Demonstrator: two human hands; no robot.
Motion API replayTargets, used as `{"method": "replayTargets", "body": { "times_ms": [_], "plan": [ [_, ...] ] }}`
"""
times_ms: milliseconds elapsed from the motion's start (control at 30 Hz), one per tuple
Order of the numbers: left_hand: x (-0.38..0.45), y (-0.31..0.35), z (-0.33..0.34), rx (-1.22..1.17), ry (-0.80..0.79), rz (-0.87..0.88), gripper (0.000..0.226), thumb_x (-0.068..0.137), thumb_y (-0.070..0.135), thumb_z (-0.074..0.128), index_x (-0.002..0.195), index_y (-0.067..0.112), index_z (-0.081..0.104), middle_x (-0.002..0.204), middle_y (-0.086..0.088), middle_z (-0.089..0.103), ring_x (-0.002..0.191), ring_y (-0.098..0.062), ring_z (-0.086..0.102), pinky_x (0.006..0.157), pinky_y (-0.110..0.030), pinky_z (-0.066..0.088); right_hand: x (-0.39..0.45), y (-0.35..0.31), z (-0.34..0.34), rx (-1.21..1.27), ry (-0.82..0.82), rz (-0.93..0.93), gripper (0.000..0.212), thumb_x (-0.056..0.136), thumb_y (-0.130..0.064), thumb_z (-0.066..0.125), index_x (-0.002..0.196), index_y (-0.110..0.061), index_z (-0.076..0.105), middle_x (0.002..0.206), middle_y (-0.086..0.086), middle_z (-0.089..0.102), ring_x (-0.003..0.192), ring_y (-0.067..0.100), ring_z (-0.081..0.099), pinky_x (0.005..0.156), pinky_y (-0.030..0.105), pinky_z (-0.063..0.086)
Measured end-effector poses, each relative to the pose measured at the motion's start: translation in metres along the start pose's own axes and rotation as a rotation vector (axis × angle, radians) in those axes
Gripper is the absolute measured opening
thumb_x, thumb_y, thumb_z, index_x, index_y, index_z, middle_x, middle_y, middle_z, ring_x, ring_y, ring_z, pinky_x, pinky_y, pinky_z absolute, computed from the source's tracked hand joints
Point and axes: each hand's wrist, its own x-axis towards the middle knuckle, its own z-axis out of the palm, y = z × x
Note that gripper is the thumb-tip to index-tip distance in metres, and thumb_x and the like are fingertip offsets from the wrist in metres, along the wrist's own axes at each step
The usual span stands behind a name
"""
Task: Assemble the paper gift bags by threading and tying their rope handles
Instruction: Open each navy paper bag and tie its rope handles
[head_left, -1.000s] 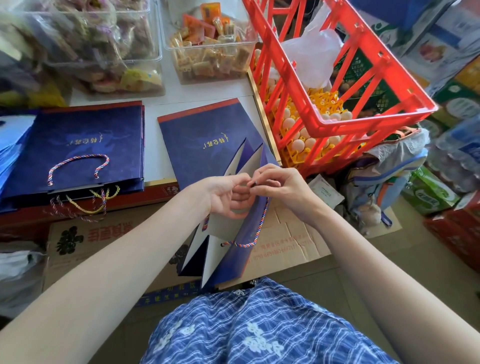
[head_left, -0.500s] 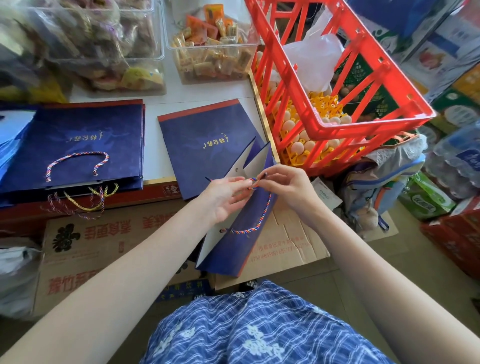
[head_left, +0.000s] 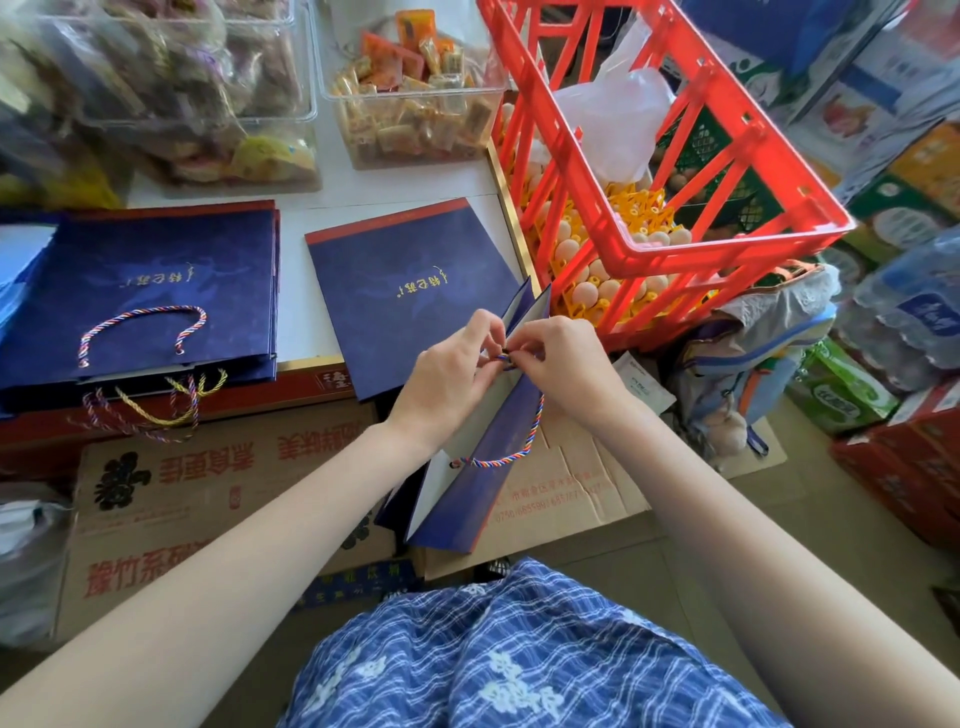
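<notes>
I hold a navy paper gift bag (head_left: 483, 483) on edge between my hands, its white inside facing left. A red-white-blue rope handle (head_left: 524, 447) runs along its outer face from a low hole up to the top edge. My left hand (head_left: 452, 374) and my right hand (head_left: 566, 369) meet at that top edge, and both pinch the rope's end there. Another flat navy bag (head_left: 395, 291) lies on the table behind. A stack of navy bags with handles fitted (head_left: 145, 291) lies at the left, and loose ropes (head_left: 150, 400) hang off its front.
A red plastic crate (head_left: 675, 171) with eggs in yellow trays stands close on the right. Clear tubs of snacks (head_left: 415, 104) sit at the back. Cardboard boxes (head_left: 197, 493) lie under the table edge. Cartons and bottled water (head_left: 909, 322) fill the right side.
The bag has swung from fanned open and hanging low to held more closed and upright. Both hands rose a little and stay together on the rope end at the top edge.
</notes>
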Motion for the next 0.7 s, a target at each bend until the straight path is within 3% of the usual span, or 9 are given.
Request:
{"method": "replayTargets", "body": {
  "times_ms": [167, 333, 433, 500, 567, 633, 700],
  "plan": [
    [0.002, 0.0, -0.003, 0.019, 0.079, -0.019, 0.016, 0.085, 0.01, 0.064, 0.094, 0.01, 0.051, 0.086, 0.003, 0.063, 0.077, -0.014, 0.067, 0.076, -0.037, 0.052, -0.003, -0.003, -0.005, 0.034, -0.038, -0.056, 0.017, 0.083, 0.0, 0.059, 0.086, -0.004, 0.075, 0.08, 0.013, 0.071, 0.068, 0.02, 0.053, 0.062, 0.02, 0.03],
    [0.003, -0.001, -0.002, -0.037, 0.091, -0.114, 0.014, 0.084, 0.009, 0.066, 0.091, 0.01, 0.053, 0.08, 0.006, 0.06, 0.074, -0.013, 0.064, 0.075, -0.035, 0.052, -0.001, -0.001, 0.0, 0.026, -0.038, -0.059, 0.017, 0.084, -0.002, 0.06, 0.089, -0.005, 0.075, 0.085, 0.012, 0.072, 0.081, 0.028, 0.062, 0.074, 0.027, 0.04],
    [0.005, -0.003, -0.003, -0.089, 0.094, -0.225, 0.014, 0.084, 0.01, 0.067, 0.087, 0.013, 0.054, 0.078, 0.005, 0.062, 0.075, -0.015, 0.065, 0.077, -0.034, 0.052, 0.001, 0.0, 0.001, 0.014, -0.041, -0.089, 0.017, 0.084, -0.002, 0.06, 0.088, -0.007, 0.076, 0.084, 0.01, 0.073, 0.08, 0.027, 0.063, 0.07, 0.022, 0.035],
    [0.009, -0.007, -0.007, -0.156, 0.034, -0.302, 0.018, 0.082, 0.008, 0.068, 0.08, 0.018, 0.053, 0.08, 0.0, 0.065, 0.075, -0.017, 0.067, 0.076, -0.034, 0.054, 0.002, 0.001, 0.0, 0.01, -0.051, -0.116, 0.016, 0.083, -0.002, 0.061, 0.086, -0.006, 0.076, 0.082, 0.011, 0.073, 0.076, 0.025, 0.062, 0.066, 0.019, 0.032],
    [0.014, -0.01, -0.015, -0.307, -0.09, -0.359, 0.022, 0.083, 0.004, 0.066, 0.076, 0.019, 0.053, 0.08, -0.001, 0.066, 0.071, -0.015, 0.067, 0.073, -0.028, 0.054, 0.002, 0.004, -0.001, 0.078, -0.061, -0.131, 0.015, 0.081, 0.001, 0.063, 0.086, -0.004, 0.076, 0.077, 0.008, 0.071, 0.066, 0.011, 0.058, 0.061, 0.012, 0.033],
    [0.016, -0.01, -0.024, -0.436, -0.227, -0.351, 0.02, 0.085, 0.0, 0.064, 0.079, 0.017, 0.053, 0.081, 0.0, 0.065, 0.067, -0.007, 0.066, 0.068, -0.019, 0.053, 0.0, 0.008, -0.002, 0.18, -0.067, -0.107, 0.015, 0.081, 0.002, 0.064, 0.088, -0.005, 0.076, 0.073, -0.003, 0.065, 0.061, -0.003, 0.053, 0.06, 0.005, 0.034],
    [0.017, -0.01, -0.029, -0.453, -0.318, -0.315, 0.019, 0.085, 0.001, 0.063, 0.081, 0.016, 0.053, 0.083, 0.0, 0.065, 0.068, -0.007, 0.066, 0.068, -0.017, 0.052, -0.002, 0.01, 0.001, 0.234, -0.059, -0.079, 0.016, 0.081, 0.002, 0.065, 0.09, -0.006, 0.075, 0.074, -0.009, 0.063, 0.06, -0.003, 0.054, 0.061, 0.006, 0.037]
  ]
}}
